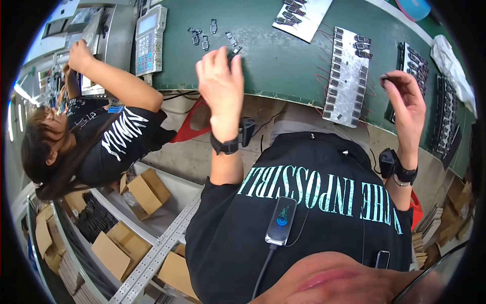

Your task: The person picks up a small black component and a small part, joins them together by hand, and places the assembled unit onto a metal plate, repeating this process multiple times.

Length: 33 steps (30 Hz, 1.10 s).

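Observation:
My left hand (pixel 220 76) is over the green bench, thumb and forefinger closed at a small black rectangular part (pixel 236 51). Several similar parts, such as one black-framed part (pixel 231 38), lie loose just beyond it. My right hand (pixel 408 99) is raised near the bench's right side, its thumb and fingertips pinching a small dark piece (pixel 384 79) whose kind I cannot make out. Between my hands lies a silver metal plate (pixel 347 76), lined along both long sides with small black rectangular parts. Thin red wires stick out from them.
A white board with black parts (pixel 309 25) lies at the far side. Dark strips of parts (pixel 445 114) and a white plastic bag (pixel 450 66) are at right. A grey keypad device (pixel 150 40) stands at left. Another person's arm (pixel 119 81) works beside it. Cardboard boxes (pixel 148 191) sit lower left.

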Available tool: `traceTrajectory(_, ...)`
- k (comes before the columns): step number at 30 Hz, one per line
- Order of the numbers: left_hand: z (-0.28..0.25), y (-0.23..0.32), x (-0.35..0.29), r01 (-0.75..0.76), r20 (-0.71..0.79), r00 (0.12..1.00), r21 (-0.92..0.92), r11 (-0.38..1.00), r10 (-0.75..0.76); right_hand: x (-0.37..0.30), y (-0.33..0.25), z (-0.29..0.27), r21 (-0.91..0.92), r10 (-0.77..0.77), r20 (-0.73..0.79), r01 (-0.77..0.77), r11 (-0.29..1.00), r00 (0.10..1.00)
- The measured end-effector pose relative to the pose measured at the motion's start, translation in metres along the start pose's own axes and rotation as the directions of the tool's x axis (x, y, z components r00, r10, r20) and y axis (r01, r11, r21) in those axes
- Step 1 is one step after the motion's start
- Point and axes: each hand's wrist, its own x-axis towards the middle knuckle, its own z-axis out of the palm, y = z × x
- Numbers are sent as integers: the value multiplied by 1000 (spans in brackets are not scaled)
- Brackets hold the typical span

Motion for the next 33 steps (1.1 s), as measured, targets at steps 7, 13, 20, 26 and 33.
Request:
traceTrajectory(7, -3, -11, -4, 60, 77, 995, -20, 998, -58, 0, -2, 24, 41, 37, 88, -41, 998, 995)
traceTrajectory(13, 3, 13, -31, -61, 87, 994, -102, 993, 70, -24, 8, 12, 49, 19, 118, -25, 998, 993)
traceTrajectory(20, 13, 23, -45, -62, 28, 998, -97, 993, 65, -41, 30, 13, 139, 43, 108, -58, 989, 993)
traceTrajectory(26, 18, 17, -32, -220, 43, 974, -74, 973, 223, -26, 21, 29, 91, 44, 162, -59, 994, 986)
traceTrajectory(33, 16, 80, -29, 106, 182, 983, -635, 765, 15, 5, 7, 77, -2, -98, 220, 101, 995, 971)
